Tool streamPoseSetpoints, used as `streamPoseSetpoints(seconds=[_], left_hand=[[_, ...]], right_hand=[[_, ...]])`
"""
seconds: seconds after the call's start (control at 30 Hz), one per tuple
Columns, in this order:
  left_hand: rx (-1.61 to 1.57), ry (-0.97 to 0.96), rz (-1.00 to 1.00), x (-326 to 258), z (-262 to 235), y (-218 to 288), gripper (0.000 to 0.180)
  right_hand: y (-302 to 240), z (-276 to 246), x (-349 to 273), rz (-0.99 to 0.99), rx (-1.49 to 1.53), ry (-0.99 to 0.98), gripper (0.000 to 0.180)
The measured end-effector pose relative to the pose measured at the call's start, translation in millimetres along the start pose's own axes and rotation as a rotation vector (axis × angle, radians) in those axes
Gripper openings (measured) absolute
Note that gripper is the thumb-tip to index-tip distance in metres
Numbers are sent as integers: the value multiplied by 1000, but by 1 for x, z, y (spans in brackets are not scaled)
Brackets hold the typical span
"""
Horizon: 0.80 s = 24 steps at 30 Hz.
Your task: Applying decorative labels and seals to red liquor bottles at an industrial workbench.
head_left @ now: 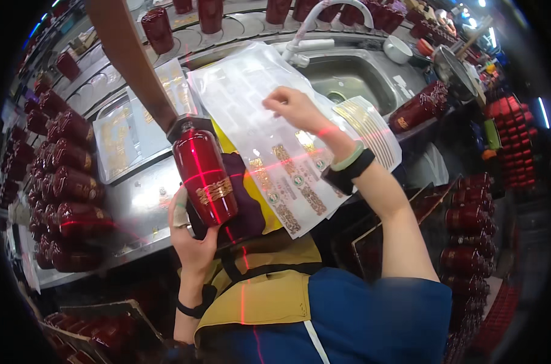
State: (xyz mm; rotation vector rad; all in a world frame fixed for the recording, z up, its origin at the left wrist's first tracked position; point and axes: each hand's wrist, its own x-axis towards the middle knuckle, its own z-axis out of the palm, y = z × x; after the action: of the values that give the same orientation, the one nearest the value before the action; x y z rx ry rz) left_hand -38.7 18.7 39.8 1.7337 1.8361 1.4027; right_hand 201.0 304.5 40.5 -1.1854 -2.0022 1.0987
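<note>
My left hand [193, 242] is wrapped round the lower end of a glossy dark-red bottle [198, 164], with a pale covering on one finger. Gold markings sit on the bottle's side, and a red laser cross falls across it. The bottle's narrow end meets a dark holder [189, 123] at the foot of a brown post [130, 54]. Over white sheets of gold decals [287, 176], my right hand [295, 109] hovers with its fingers curled together; whatever they may pinch is too small to make out. A dark purple cloth [245, 200] lies beside the bottle.
Stacked red bottles [75, 182] crowd the left side, and more [469, 224] stand at the right. A metal sink [348, 76] with a white faucet [300, 36] lies beyond the sheets. A tray of decals [114, 145] rests left of the post. Another red bottle [418, 106] leans near the sink.
</note>
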Motion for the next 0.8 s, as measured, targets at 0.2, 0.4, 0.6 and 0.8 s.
streamPoseSetpoints(seconds=[0.2,0.4,0.6,0.8], left_hand=[[-53,20,-36,-1,6,-4,77],[7,-27,-8,-3,3,-7,79],[46,-15,-1,-4,6,-8,80],[71,7,-9,-4,8,-9,81]], right_hand=[[117,-192,-34,474,-614,266,40],[176,-223,-46,514,-664,265,62],[181,-236,-41,604,-528,205,52],[180,-252,-44,571,-512,168,48]])
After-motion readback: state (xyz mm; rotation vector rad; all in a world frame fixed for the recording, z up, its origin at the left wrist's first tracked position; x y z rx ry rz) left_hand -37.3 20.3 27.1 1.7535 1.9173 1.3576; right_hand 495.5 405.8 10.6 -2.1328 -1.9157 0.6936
